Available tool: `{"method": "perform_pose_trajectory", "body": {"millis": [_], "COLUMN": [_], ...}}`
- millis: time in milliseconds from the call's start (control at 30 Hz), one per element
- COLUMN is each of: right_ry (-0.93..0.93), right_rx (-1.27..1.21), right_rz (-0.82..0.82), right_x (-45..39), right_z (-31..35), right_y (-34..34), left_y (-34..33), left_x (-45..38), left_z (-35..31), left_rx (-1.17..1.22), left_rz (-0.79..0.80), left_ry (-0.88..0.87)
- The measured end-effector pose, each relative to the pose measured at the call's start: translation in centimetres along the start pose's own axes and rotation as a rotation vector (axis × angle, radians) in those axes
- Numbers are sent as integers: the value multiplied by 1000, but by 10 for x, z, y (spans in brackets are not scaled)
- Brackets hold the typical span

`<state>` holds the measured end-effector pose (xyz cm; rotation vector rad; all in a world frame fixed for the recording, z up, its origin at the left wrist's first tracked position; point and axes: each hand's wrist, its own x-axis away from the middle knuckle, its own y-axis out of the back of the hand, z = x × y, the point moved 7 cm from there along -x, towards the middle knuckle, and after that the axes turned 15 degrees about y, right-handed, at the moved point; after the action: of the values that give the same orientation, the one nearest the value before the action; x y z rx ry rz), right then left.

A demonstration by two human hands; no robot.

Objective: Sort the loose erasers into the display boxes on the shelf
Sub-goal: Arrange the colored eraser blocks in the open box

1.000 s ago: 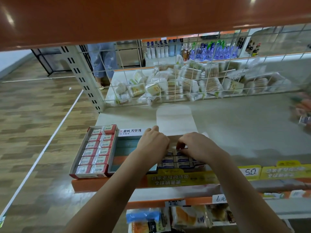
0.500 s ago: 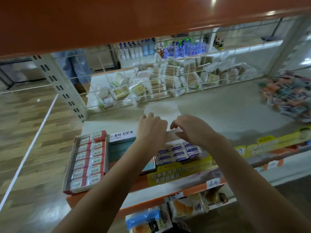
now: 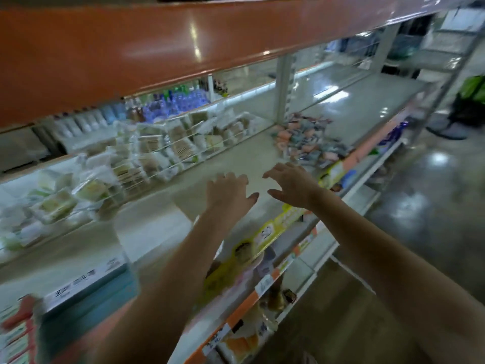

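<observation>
Now both the left hand [image 3: 231, 191] and the right hand [image 3: 294, 185] hover empty with fingers spread over the shelf's [image 3: 162, 227] middle, probably because the loose erasers [image 3: 301, 140] lie heaped toward its far right edge.

I count two hands over the shelf [image 3: 157, 227]: left hand [image 3: 228, 191], right hand [image 3: 294, 184]. One heap of loose erasers [image 3: 304, 143], too blurred to count. Two display boxes: teal box [image 3: 89, 295], red box [image 3: 15, 334].
</observation>
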<state>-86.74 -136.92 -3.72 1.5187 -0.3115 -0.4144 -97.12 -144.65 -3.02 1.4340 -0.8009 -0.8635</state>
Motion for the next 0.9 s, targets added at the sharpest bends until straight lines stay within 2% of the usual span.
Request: {"method": "perform_pose_trajectory", "body": {"millis": [167, 433, 700, 900], "right_ry": [-124, -208, -241, -204], "right_rx": [-54, -106, -188, -131], "right_rz": [-27, -73, -91, -61], "right_x": [32, 65, 31, -27], "right_z": [-92, -221, -307, -354], "right_y": [-6, -7, -11, -25], "left_y": [-14, -18, -31, -31], "left_x": [-33, -88, -171, -250], "left_z": [-87, -205, -241, -233], "left_rx": [39, 121, 114, 247], "left_rz": [43, 24, -7, -39], "left_ry": [-45, -43, -42, 38]}}
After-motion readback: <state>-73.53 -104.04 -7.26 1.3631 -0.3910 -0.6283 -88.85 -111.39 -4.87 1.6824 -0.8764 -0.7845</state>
